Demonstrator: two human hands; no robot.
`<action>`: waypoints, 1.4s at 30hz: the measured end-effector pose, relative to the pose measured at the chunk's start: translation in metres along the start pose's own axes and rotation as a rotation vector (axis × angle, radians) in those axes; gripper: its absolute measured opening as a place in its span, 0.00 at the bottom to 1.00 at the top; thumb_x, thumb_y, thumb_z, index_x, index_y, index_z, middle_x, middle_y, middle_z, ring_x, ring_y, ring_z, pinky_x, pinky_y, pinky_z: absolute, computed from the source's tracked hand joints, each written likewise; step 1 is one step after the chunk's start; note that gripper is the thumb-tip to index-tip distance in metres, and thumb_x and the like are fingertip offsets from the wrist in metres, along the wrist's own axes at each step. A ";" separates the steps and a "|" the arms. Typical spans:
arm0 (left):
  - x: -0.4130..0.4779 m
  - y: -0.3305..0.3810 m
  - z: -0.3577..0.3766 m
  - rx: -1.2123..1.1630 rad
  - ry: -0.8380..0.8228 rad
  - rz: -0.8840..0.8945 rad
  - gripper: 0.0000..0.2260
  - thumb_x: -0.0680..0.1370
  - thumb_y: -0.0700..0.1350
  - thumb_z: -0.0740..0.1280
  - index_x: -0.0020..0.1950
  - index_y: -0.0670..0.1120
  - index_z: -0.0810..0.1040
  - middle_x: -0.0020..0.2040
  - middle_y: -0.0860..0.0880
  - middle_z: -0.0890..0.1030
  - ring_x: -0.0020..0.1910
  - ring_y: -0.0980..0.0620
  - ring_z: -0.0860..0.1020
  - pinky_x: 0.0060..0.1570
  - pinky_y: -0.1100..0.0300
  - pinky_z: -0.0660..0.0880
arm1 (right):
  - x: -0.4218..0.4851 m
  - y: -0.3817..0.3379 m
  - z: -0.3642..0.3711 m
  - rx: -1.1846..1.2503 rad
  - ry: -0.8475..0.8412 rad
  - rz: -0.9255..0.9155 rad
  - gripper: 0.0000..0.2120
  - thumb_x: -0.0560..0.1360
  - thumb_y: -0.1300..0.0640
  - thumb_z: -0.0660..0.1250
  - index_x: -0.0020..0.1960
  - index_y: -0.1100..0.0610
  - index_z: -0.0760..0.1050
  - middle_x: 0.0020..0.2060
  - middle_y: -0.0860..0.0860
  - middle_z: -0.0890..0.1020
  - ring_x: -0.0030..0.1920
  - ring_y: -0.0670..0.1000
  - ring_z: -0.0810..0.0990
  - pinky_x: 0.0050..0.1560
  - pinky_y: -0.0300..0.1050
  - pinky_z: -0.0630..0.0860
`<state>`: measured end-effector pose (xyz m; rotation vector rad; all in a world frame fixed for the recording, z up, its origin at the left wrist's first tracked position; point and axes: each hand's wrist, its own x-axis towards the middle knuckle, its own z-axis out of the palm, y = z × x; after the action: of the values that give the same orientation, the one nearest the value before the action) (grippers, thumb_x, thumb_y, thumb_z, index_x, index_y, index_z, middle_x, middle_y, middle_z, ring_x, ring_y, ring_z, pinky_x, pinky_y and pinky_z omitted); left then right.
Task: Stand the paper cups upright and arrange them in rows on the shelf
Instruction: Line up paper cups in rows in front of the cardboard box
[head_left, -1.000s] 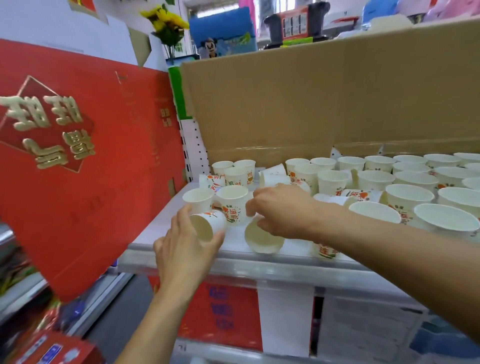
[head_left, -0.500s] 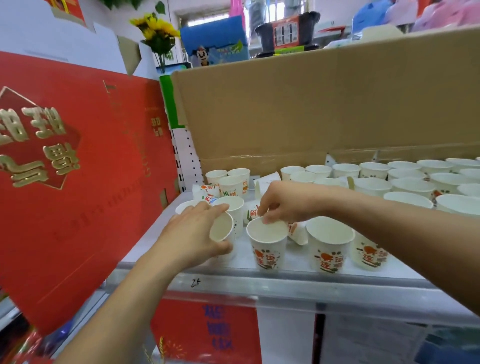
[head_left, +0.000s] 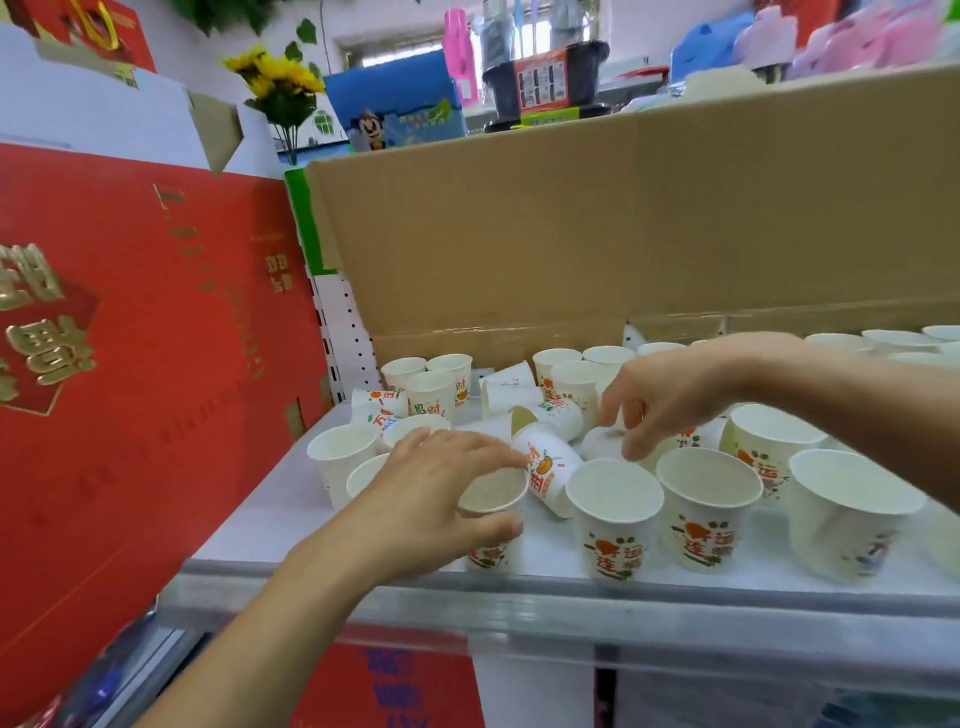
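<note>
Fingers (head_left: 483, 451) of the left hand (head_left: 436, 499) curl round an upright white printed paper cup (head_left: 493, 492) at the front of the white shelf (head_left: 260, 519); spread fingers of the right hand (head_left: 675, 395) apparently touch a toppled cup (head_left: 600, 441).

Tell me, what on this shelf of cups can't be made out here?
All head view.
Front cup: print mostly covered by the left hand gripping it.
Right hand: whether it touches the fallen cup is unclear; fingers overlap it.
Back cup rows: hidden behind the right forearm, cut by the right edge.
Red packaging below the shelf: lettering blurred.
</note>
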<state>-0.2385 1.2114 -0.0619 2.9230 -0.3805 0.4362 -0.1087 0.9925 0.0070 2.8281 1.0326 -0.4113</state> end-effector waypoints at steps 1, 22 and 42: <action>0.002 -0.003 0.001 0.010 -0.021 -0.009 0.25 0.72 0.65 0.64 0.68 0.65 0.67 0.69 0.66 0.67 0.69 0.63 0.61 0.72 0.55 0.52 | 0.003 0.001 0.001 -0.020 0.001 0.016 0.24 0.73 0.43 0.69 0.68 0.46 0.71 0.51 0.42 0.78 0.51 0.46 0.79 0.51 0.43 0.75; 0.096 0.020 0.003 -0.134 -0.247 -0.341 0.26 0.70 0.57 0.74 0.65 0.53 0.72 0.56 0.54 0.77 0.52 0.54 0.76 0.53 0.57 0.76 | 0.044 0.011 0.016 0.029 0.048 0.017 0.32 0.69 0.37 0.69 0.67 0.50 0.69 0.60 0.49 0.77 0.57 0.53 0.77 0.58 0.51 0.76; 0.088 0.044 -0.018 -0.433 0.143 -0.262 0.27 0.70 0.62 0.71 0.66 0.59 0.70 0.56 0.61 0.76 0.52 0.60 0.76 0.53 0.58 0.75 | 0.003 0.030 -0.012 0.924 0.478 -0.140 0.10 0.74 0.52 0.67 0.50 0.57 0.75 0.45 0.57 0.80 0.41 0.53 0.78 0.35 0.47 0.75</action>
<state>-0.1739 1.1536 -0.0124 2.4577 -0.0577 0.4538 -0.0850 0.9736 0.0176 3.8191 1.4085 -0.2655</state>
